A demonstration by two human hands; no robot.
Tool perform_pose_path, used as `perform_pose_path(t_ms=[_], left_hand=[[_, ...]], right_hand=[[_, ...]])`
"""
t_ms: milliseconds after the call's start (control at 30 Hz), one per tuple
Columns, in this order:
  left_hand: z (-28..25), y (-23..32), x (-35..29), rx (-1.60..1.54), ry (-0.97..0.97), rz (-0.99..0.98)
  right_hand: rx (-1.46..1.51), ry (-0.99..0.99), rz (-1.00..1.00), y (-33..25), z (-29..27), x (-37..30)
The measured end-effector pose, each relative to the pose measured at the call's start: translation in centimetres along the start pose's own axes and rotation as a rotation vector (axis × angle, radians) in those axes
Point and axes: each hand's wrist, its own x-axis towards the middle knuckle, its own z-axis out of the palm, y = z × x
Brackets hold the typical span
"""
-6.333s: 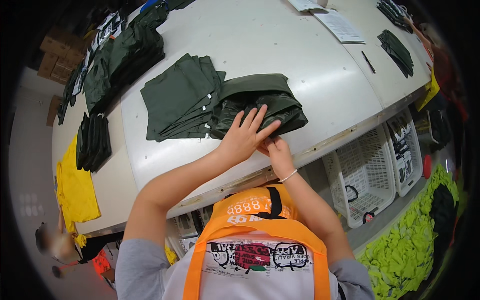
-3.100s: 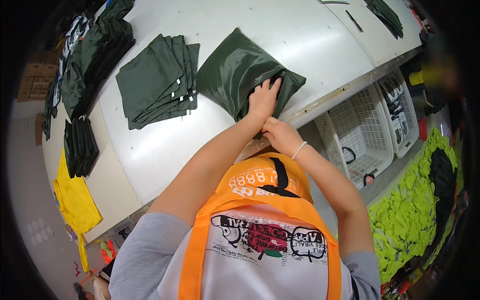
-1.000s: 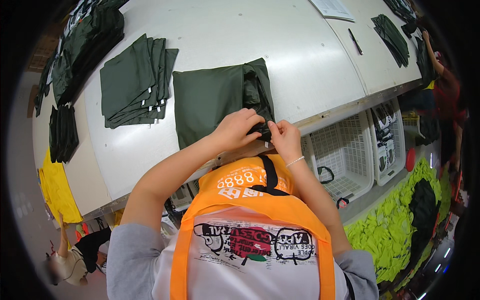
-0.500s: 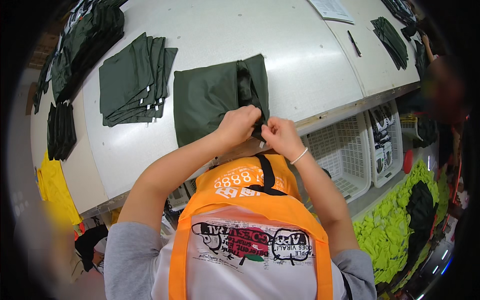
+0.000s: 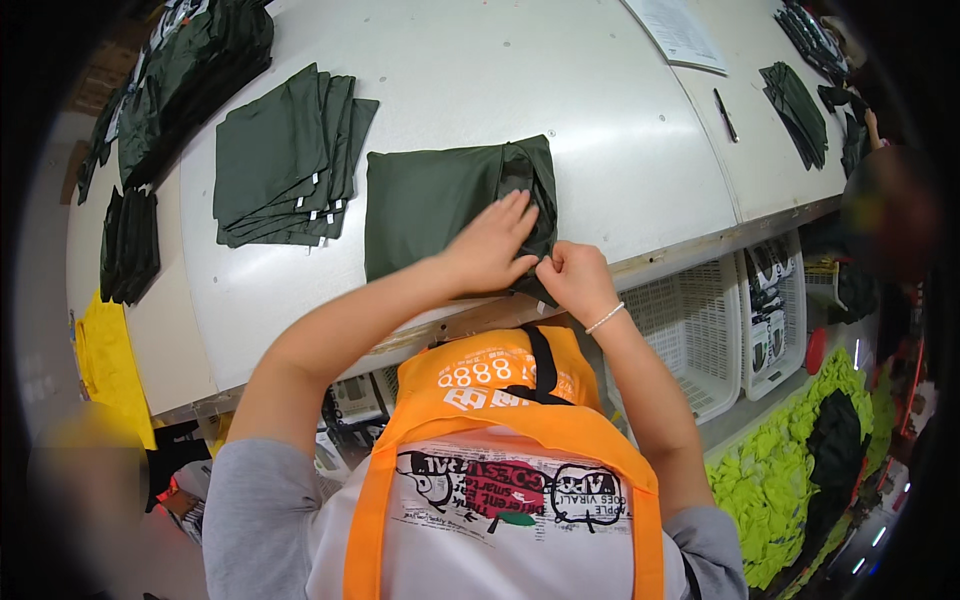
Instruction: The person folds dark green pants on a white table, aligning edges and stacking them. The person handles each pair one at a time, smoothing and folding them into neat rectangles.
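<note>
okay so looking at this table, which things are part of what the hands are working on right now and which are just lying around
In hand:
left hand, flat on the dark green folded garment
right hand, pinching that garment's near right corner

Lying about:
stack of folded green pieces
paper sheet
pen
white baskets under the table

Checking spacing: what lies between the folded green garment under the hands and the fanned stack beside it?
Only a bare strip of white table, between garment and stack, head view.
</note>
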Motion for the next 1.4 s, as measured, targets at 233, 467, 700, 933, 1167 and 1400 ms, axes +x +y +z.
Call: perform_pose_path(t_ms=[233,467,700,933,1167,1400], left_hand=[[3.6,1.4,1.4,0.418,-0.102,-0.076],[2.1,5.3,-3.1,0.082,-0.070,-0.340],[-2.0,0.7,-3.7,0.064,0.404,-0.235],[-0.3,-1.7,-3.4,0.448,0.263,-0.222],[0.6,-2.0,-1.7,0.512,0.154,-0.337],[-0.8,-0.7,-2.8,0.313,-0.034,-0.369]], right_hand=[[-0.145,-0.098,-0.010,-1.1,1.9,-0.2],[-0.071,-0.104,-0.051,-1.6,-0.2,-3.0],[-0.300,0.070,-0.094,-2.6,2.5,0.2],[-0.355,0.084,-0.054,-2.8,4.1,6.4],[-0.264,0.153,-0.189,-3.2,6.8,7.7],[-0.206,0.083,-0.279,-2.9,6.3,7.6]])
